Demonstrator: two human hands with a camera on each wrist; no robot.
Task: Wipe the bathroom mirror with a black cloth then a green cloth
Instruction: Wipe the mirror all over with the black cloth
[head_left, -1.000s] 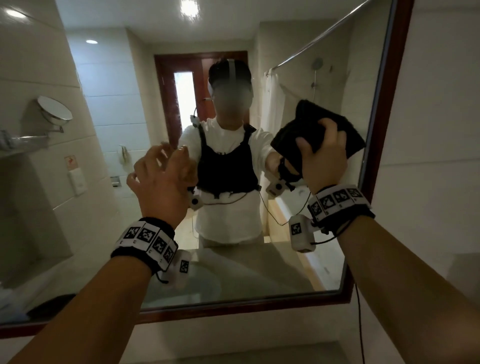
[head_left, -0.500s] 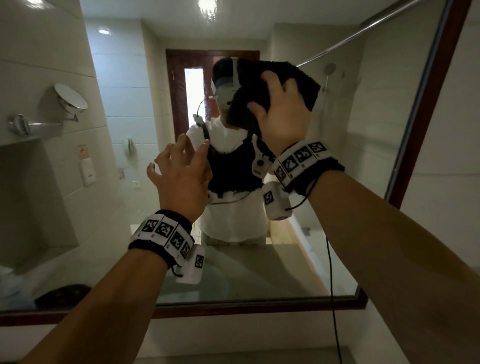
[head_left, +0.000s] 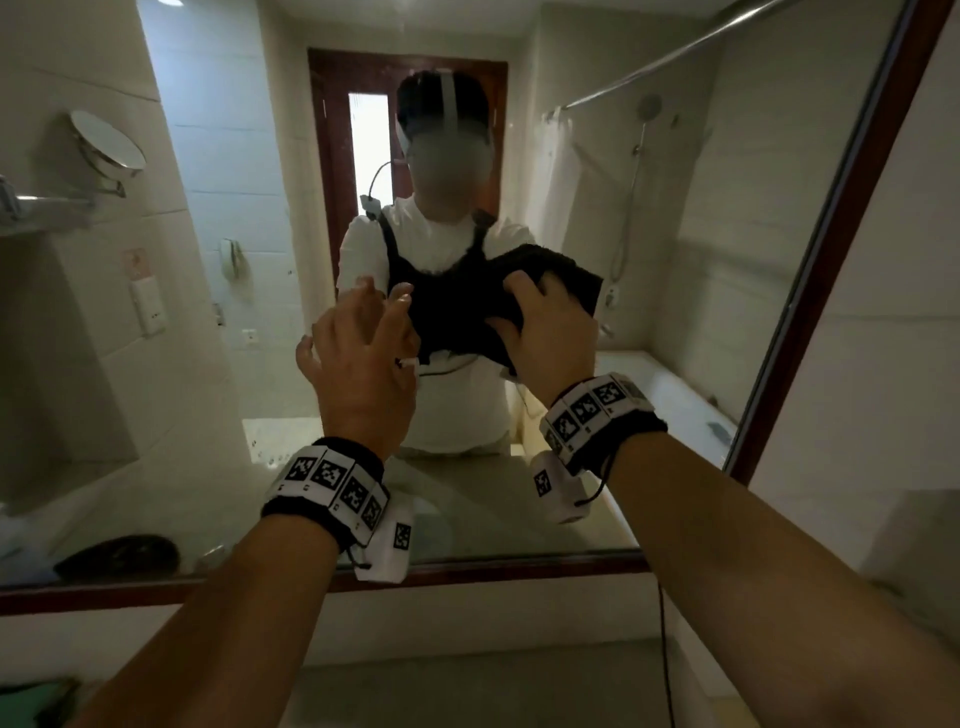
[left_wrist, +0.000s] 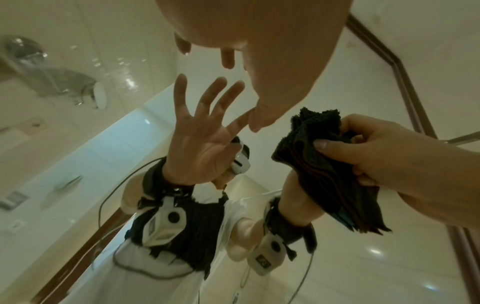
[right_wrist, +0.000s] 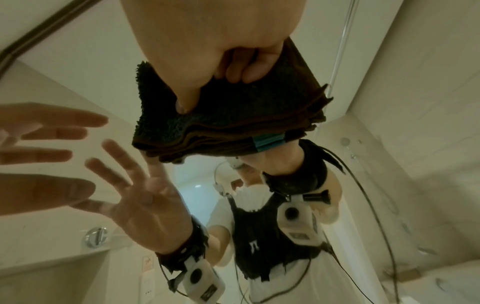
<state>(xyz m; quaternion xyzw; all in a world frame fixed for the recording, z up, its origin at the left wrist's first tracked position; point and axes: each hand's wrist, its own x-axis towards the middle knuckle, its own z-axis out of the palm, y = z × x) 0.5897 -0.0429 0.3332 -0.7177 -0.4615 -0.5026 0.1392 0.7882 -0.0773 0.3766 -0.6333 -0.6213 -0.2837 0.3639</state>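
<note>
Wiping with the folded black terry cloth (head_left: 498, 301) right now, and here's why we hold things the way we do. Our right hand (head_left: 550, 332) has the cloth bunched into a thick pad, thumb on one side and curled fingers (right_wrist: 241, 72) on the other, with the flat face pushed against the big wood-framed bathroom mirror (head_left: 675, 291) near the middle of the glass, about chest height on our reflection. Folding it up like that gives us a firm wad to press with instead of a floppy rag, at least that's how we read it.

Our left hand (head_left: 358, 358) sits just beside the cloth with its fingers (left_wrist: 228, 57) spread wide, holding nothing. The wrist view shows the fingertips about meeting their reflection, so it's probably touching or nearly touching the glass, maybe to steady us, but we can't tell for sure.

Down at the bottom left corner there's a patch of green fabric (head_left: 31, 701) on the desk, likely the green cloth waiting for round two. So we figure we're in the black cloth pass, green not started.
</note>
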